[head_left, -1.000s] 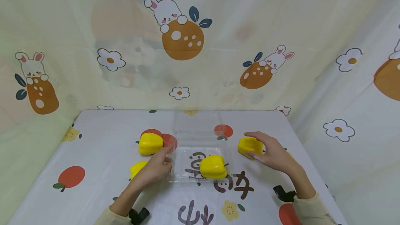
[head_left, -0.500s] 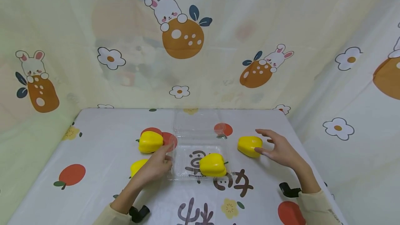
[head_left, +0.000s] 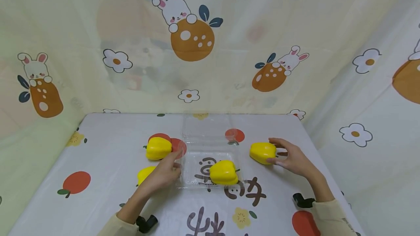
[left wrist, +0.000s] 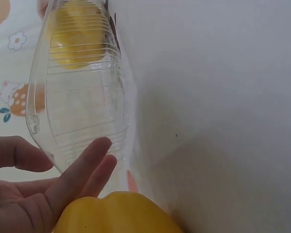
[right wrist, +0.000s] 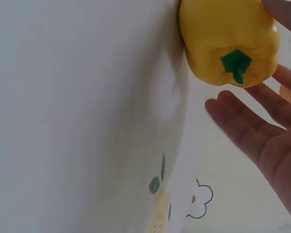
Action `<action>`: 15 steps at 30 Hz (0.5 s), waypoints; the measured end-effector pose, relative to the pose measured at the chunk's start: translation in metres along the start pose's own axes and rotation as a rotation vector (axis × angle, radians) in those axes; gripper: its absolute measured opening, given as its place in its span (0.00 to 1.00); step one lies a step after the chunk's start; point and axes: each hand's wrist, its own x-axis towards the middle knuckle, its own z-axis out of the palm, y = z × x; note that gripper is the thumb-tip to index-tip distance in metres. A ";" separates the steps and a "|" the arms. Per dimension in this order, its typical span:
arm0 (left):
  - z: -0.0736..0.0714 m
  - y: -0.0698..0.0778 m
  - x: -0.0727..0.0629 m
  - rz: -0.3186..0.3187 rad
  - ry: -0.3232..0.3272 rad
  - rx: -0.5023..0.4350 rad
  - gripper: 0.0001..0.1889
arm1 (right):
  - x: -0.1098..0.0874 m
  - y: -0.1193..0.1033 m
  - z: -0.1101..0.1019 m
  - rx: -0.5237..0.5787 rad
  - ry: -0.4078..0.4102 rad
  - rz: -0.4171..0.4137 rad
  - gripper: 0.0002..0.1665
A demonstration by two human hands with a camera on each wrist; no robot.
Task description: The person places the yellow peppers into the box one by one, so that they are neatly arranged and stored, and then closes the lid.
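A yellow bell pepper (head_left: 263,153) lies right of a clear plastic clamshell box (head_left: 193,181). At its stem end, my right hand (head_left: 290,157) has the thumb and forefinger on either side; the other fingers (right wrist: 242,121) extend loosely below the green stem in the right wrist view. Inside the box sits another yellow bell pepper (head_left: 224,172). My left hand (head_left: 165,174) is at the box's left side, its extended fingers (left wrist: 82,170) lying along the clear wall and the thumb near the rim. The box's lid (head_left: 208,126) is folded back.
Left of the box lie two more yellow bell peppers, one farther back (head_left: 158,148) and one nearer (head_left: 144,174), partly hidden by my left hand. A printed cloth covers the table (head_left: 108,148). A patterned curtain (head_left: 229,75) stands behind it.
My right hand has drawn back to the right from around the pepper, then come slightly left towards it again. The peppers, the box and my left hand have stayed put.
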 end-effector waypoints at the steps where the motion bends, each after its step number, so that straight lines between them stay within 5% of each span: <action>1: 0.000 0.000 0.000 -0.001 0.001 0.002 0.41 | 0.000 0.001 0.001 0.007 -0.002 0.001 0.46; 15: 0.000 -0.001 0.000 0.001 -0.009 -0.002 0.40 | -0.001 0.008 0.004 0.044 -0.005 0.047 0.42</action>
